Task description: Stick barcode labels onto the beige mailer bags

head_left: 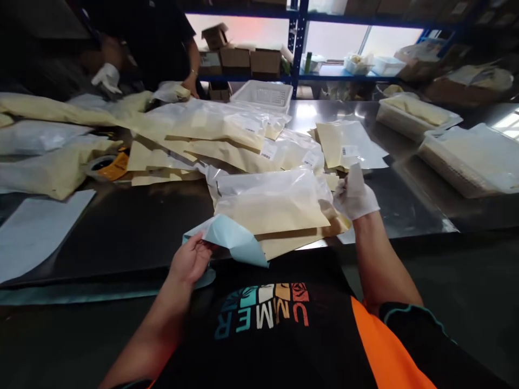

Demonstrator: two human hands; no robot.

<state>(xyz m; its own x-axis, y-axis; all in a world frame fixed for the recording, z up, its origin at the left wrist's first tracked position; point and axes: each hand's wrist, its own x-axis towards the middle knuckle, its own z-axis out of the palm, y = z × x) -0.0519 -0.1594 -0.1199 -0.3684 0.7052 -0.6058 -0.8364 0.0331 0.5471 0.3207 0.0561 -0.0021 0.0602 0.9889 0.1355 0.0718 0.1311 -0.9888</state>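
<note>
pinching blue sheet (233, 240) corner, left hand (190, 262) fingers closed | right hand (354, 197) fingers gripping bag (275, 208) edge

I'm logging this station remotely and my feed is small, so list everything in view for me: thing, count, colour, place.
Light blue sheet: one, pale blue, near table edge, pinched by the left hand.
Clear-fronted pouches: a pile, count unclear, cream and transparent, table centre.
Tape roll: one, orange core, left of the pile.
Pale sheet: one, grey-white, table's left edge.
White basket: one, far side of the table.
White trays: two, filled with cream items, right side.
Cardboard boxes: several, brown, blue shelf behind.
Steel table: one, dark, reflective.
Co-worker: one, dark top, white glove, far left.
Left hand: bare, gripping the blue sheet.
Right hand: white glove, at the pile's right edge, grip unclear.
</note>
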